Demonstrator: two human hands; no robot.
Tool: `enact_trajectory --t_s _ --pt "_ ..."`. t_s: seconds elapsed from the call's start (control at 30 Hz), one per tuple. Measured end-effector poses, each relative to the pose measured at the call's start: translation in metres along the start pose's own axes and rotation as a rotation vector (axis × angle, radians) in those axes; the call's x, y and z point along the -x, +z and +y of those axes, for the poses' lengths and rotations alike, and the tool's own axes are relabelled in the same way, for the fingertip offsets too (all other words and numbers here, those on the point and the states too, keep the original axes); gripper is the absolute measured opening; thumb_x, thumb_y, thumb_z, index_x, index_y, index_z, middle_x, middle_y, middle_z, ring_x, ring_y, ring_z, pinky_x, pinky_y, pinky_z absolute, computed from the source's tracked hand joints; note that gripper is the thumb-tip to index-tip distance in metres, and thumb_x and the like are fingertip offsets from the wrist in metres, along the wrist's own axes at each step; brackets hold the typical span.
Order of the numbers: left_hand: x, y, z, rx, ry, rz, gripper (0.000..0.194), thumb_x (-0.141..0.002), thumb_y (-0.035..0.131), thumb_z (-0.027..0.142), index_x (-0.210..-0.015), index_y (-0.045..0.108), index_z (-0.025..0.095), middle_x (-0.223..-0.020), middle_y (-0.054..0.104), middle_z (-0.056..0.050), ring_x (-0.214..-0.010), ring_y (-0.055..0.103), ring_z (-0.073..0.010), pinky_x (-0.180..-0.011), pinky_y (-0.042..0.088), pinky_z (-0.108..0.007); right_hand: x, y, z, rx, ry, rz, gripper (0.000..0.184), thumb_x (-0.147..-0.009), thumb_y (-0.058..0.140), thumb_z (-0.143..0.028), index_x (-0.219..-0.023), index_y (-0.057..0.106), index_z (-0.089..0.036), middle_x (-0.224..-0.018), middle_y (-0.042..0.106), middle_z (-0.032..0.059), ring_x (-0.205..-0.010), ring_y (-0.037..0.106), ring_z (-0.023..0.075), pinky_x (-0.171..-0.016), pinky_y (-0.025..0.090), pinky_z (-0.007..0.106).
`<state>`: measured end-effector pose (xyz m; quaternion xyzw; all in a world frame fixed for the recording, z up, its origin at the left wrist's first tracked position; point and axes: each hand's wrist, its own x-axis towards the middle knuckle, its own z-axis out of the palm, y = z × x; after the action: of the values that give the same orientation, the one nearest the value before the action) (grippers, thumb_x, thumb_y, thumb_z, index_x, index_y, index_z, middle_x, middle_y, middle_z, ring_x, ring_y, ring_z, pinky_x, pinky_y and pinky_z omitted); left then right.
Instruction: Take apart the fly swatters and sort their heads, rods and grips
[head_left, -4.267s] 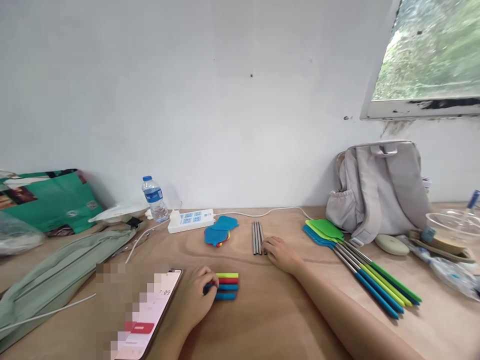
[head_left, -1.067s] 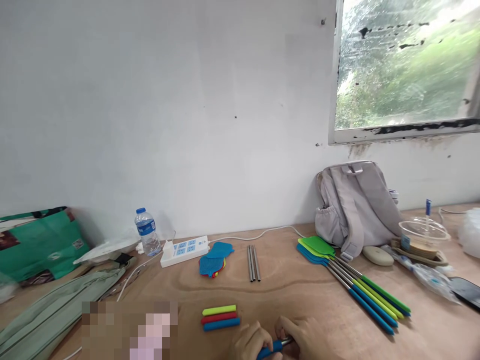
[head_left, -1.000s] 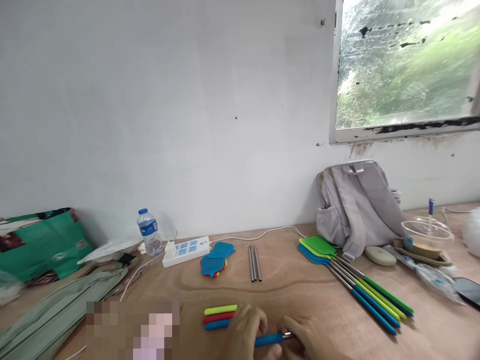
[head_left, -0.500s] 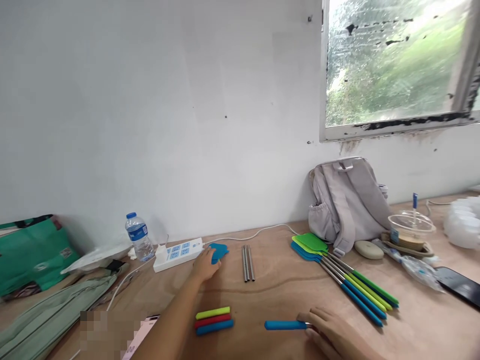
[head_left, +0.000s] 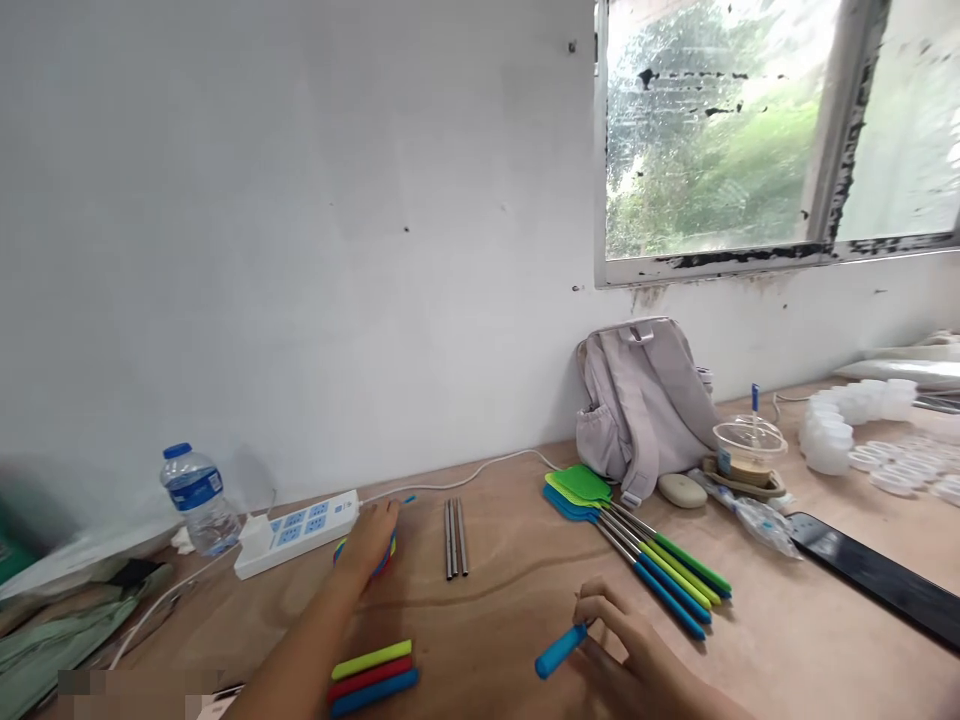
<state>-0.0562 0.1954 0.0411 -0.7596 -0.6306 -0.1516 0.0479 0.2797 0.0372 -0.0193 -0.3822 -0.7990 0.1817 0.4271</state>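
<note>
My left hand (head_left: pixel 367 540) reaches out over the small pile of coloured swatter heads (head_left: pixel 386 560) by the power strip. Its fingers curl down over the pile, and a blue tip shows past them. My right hand (head_left: pixel 626 640) is near the table's front edge, pinching a blue sleeve handle (head_left: pixel 561 650) that tilts up to the right; whatever it is fitted on is hidden in the fingers. Three loose handles, green, red and blue (head_left: pixel 371 675), lie side by side at the lower left. A few bare metal rods (head_left: pixel 455 522) lie between my hands.
Several finished swatters with green and blue heads (head_left: pixel 637 540) lie to the right. Along the wall are a water bottle (head_left: pixel 196 497), a white power strip (head_left: pixel 296 520) and a grey backpack (head_left: pixel 645 400). A plastic cup (head_left: pixel 748 445), white lids (head_left: pixel 855 420) and a dark phone (head_left: pixel 877 575) are at the right.
My left hand let go of the blue handle, reached to the swatter-head pile and closed over it. My right hand tilted the blue handle upward. The view has swung right.
</note>
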Motion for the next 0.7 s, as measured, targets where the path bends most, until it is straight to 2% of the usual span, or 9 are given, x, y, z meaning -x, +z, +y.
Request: enact_trajectory --t_s 0.13,0.23,0.27,0.33,0.4,0.43,0.57,0.63,0.7 --pt "0.001 -0.036 0.018 0.091 -0.09 0.235 0.035 -0.086 0.023 0.011 -0.111 0.048 0.009 -0.112 0.054 -0.017 -0.108 0.05 -0.0267 -0.092 0.038 -0.04 0.0 -0.004 0.008 0.015 0.036 0.098 0.007 -0.084 0.047 -0.018 -0.088 0.049 -0.022 -0.087 0.052 0.0045 -0.083 0.054 0.0179 -0.075 0.046 0.031" --pt "0.026 -0.046 0.051 0.191 -0.136 0.312 0.041 -0.091 0.012 0.025 -0.116 0.042 0.013 -0.111 0.056 -0.012 -0.105 0.053 -0.0217 -0.088 0.043 -0.035 0.0 -0.006 0.016 -0.009 0.095 0.208 0.004 -0.085 0.049 -0.025 -0.085 0.051 -0.022 -0.084 0.054 0.0043 -0.082 0.053 0.0187 -0.076 0.045 0.033" --pt "0.04 -0.044 0.065 0.246 -0.116 0.286 0.04 -0.092 0.013 0.029 -0.113 0.045 0.018 -0.107 0.059 -0.008 -0.101 0.056 -0.0196 -0.084 0.046 -0.033 -0.001 -0.006 0.018 -0.05 0.129 0.251 0.006 -0.084 0.051 -0.027 -0.085 0.051 -0.022 -0.083 0.054 0.0041 -0.082 0.053 0.0188 -0.076 0.045 0.033" --pt "0.071 -0.032 0.095 0.47 -0.058 0.153 0.039 -0.089 0.024 0.041 -0.112 0.049 0.023 -0.112 0.059 -0.005 -0.107 0.054 -0.0216 -0.085 0.045 -0.035 -0.002 -0.005 0.02 -0.199 0.194 0.347 0.009 -0.083 0.055 -0.031 -0.085 0.052 -0.022 -0.08 0.054 0.0032 -0.08 0.053 0.0183 -0.074 0.046 0.032" --pt "0.101 -0.014 0.119 0.516 -0.001 -0.012 0.042 -0.081 0.04 0.049 -0.113 0.052 0.025 -0.115 0.058 -0.007 -0.111 0.051 -0.0262 -0.086 0.044 -0.038 -0.005 -0.003 0.019 -0.404 0.248 0.455 0.014 -0.08 0.06 -0.032 -0.088 0.053 -0.022 -0.08 0.054 0.0018 -0.075 0.053 0.0166 -0.069 0.047 0.03" --pt "0.112 -0.005 0.129 0.521 0.005 -0.045 0.044 -0.077 0.045 0.051 -0.111 0.053 0.025 -0.113 0.058 -0.007 -0.109 0.052 -0.0276 -0.085 0.044 -0.039 -0.007 -0.001 0.016 -0.51 0.275 0.506 0.017 -0.078 0.063 -0.032 -0.089 0.054 -0.023 -0.081 0.055 0.001 -0.072 0.053 0.0154 -0.066 0.047 0.029" --pt "0.134 0.019 0.145 0.489 0.023 -0.007 0.037 -0.067 0.057 0.046 -0.095 0.057 0.022 -0.098 0.058 -0.007 -0.099 0.055 -0.0279 -0.082 0.042 -0.039 -0.015 0.007 0.007 -0.978 0.44 0.668 0.029 -0.066 0.074 -0.031 -0.086 0.054 -0.023 -0.079 0.057 -0.0026 -0.062 0.054 0.0115 -0.061 0.048 0.025" --pt "0.136 0.022 0.146 0.444 0.039 0.015 0.03 -0.065 0.058 0.042 -0.087 0.057 0.022 -0.088 0.057 -0.005 -0.089 0.056 -0.026 -0.077 0.042 -0.037 -0.016 0.012 0.006 -1.193 0.554 0.711 0.031 -0.062 0.076 -0.029 -0.083 0.054 -0.023 -0.075 0.058 -0.0042 -0.061 0.056 0.011 -0.061 0.048 0.024" --pt "0.138 0.022 0.147 0.39 0.058 0.043 0.026 -0.063 0.059 0.039 -0.082 0.057 0.022 -0.083 0.055 -0.003 -0.083 0.056 -0.0246 -0.073 0.041 -0.035 -0.015 0.016 0.006 -1.304 0.632 0.719 0.031 -0.061 0.076 -0.027 -0.082 0.054 -0.022 -0.072 0.059 -0.005 -0.061 0.057 0.0109 -0.061 0.049 0.023"
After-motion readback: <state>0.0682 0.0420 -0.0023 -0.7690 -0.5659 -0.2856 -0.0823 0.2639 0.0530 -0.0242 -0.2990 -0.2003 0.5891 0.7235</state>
